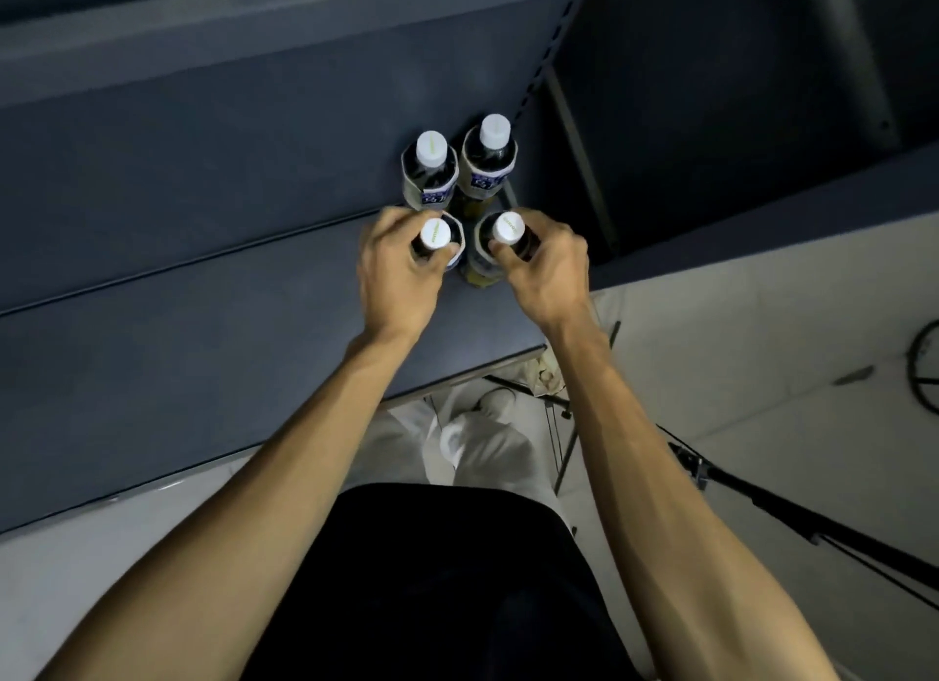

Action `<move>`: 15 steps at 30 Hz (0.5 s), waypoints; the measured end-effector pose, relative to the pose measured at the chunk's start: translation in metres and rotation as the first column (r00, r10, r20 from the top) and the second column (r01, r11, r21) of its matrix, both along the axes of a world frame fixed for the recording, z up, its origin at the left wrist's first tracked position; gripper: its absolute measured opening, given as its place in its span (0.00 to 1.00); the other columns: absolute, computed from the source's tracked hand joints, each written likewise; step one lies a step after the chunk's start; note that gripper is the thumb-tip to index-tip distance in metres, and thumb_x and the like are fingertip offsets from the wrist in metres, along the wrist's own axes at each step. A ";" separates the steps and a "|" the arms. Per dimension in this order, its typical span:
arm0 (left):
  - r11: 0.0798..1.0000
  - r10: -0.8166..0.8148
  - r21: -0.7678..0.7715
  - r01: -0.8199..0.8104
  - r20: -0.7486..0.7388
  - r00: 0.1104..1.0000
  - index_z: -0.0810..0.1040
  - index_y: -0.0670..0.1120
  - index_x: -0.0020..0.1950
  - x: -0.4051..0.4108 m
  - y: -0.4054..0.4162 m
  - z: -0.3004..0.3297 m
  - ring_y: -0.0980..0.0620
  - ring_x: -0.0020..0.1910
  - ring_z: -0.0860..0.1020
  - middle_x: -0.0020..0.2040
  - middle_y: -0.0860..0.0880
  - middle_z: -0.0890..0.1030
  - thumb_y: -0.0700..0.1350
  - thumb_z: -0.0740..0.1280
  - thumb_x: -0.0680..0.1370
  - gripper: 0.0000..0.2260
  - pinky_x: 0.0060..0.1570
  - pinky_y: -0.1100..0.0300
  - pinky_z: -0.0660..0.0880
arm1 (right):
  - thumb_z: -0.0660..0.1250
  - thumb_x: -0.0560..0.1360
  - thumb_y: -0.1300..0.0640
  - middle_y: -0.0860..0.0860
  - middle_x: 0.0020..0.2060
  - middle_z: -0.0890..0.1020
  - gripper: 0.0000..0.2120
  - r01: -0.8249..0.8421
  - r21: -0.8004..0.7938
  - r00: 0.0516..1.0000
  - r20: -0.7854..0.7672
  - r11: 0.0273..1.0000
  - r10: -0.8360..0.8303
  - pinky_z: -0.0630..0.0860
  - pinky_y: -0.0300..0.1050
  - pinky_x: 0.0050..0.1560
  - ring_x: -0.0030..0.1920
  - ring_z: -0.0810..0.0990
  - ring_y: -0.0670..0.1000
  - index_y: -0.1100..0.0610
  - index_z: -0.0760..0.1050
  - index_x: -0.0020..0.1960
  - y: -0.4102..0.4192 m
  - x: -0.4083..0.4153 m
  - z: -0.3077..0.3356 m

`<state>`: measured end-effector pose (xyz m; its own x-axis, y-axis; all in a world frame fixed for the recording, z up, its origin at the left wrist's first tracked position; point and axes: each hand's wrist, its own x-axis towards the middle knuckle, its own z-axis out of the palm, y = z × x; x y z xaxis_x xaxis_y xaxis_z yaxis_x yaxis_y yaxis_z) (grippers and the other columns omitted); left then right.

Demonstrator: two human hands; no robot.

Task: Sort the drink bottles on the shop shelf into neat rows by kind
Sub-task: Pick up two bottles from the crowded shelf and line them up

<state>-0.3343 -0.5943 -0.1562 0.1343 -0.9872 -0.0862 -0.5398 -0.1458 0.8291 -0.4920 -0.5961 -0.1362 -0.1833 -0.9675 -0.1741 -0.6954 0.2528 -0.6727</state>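
Several dark drink bottles with white caps stand upright near the right end of a dark blue shelf (203,325). Two stand at the back: one on the left (431,170) and one on the right (490,157), each with a pale label. In front of them, my left hand (394,269) grips the neck of the front left bottle (437,233). My right hand (546,269) grips the neck of the front right bottle (508,226). Both front bottles stand close together, their lower parts hidden by my fingers.
The shelf's back panel (254,137) rises behind the bottles, and a perforated upright (543,65) marks the right end. Below the shelf edge lies a pale floor (737,375) with black tripod legs (792,518) and my own legs and shoe (495,401).
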 end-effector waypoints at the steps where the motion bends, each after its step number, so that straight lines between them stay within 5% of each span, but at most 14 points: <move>1: 1.000 0.003 -0.001 -0.003 -0.003 1.000 0.83 0.47 0.54 -0.002 -0.003 0.001 0.46 0.51 0.78 0.50 0.49 0.78 0.43 0.75 0.69 0.14 0.50 0.51 0.76 | 0.71 0.71 0.56 0.54 0.48 0.84 0.12 -0.035 -0.007 0.999 -0.009 0.999 0.035 0.78 0.52 0.50 0.48 0.81 0.56 0.57 0.80 0.54 -0.003 0.000 -0.002; 8: 1.000 -0.010 0.013 0.010 0.034 0.999 0.83 0.47 0.51 -0.010 -0.025 0.008 0.47 0.45 0.78 0.45 0.51 0.77 0.40 0.74 0.68 0.12 0.46 0.53 0.76 | 0.73 0.66 0.58 0.52 0.49 0.77 0.13 -0.129 -0.029 0.991 0.019 0.991 0.130 0.75 0.41 0.45 0.45 0.79 0.50 0.57 0.79 0.50 -0.030 -0.011 -0.004; 15: 1.000 -0.021 0.010 0.020 0.093 0.995 0.81 0.46 0.50 -0.016 -0.027 0.008 0.46 0.49 0.76 0.46 0.50 0.77 0.41 0.73 0.70 0.10 0.46 0.59 0.71 | 0.71 0.67 0.61 0.54 0.50 0.77 0.14 -0.182 0.006 0.983 0.038 0.983 0.182 0.70 0.38 0.45 0.46 0.77 0.50 0.59 0.77 0.52 -0.048 -0.016 -0.006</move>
<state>-0.3501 -0.6211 -0.1484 0.1220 -0.9891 -0.0830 -0.6177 -0.1411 0.7737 -0.5077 -0.6437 -0.1427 0.0021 -0.9825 -0.1864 -0.7051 0.1307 -0.6970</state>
